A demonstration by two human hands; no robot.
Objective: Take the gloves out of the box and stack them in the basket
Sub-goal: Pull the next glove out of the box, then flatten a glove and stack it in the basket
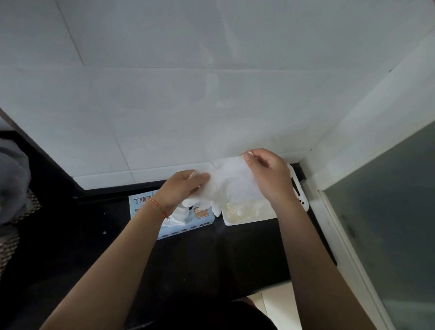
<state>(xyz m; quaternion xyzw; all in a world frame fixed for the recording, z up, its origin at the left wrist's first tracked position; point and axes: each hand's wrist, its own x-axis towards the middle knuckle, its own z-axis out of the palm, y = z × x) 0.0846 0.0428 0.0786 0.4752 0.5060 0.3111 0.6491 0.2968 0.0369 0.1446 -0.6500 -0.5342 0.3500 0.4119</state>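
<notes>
Both hands hold glove (231,181) (over basket (302,200)).

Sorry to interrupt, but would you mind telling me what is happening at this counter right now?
A person is holding a white glove stretched between both hands, the left hand pinching one end and the right hand the other. It hangs above a white basket that already holds some gloves. The blue glove box sits just left of the basket on the dark counter, another glove poking out.
</notes>
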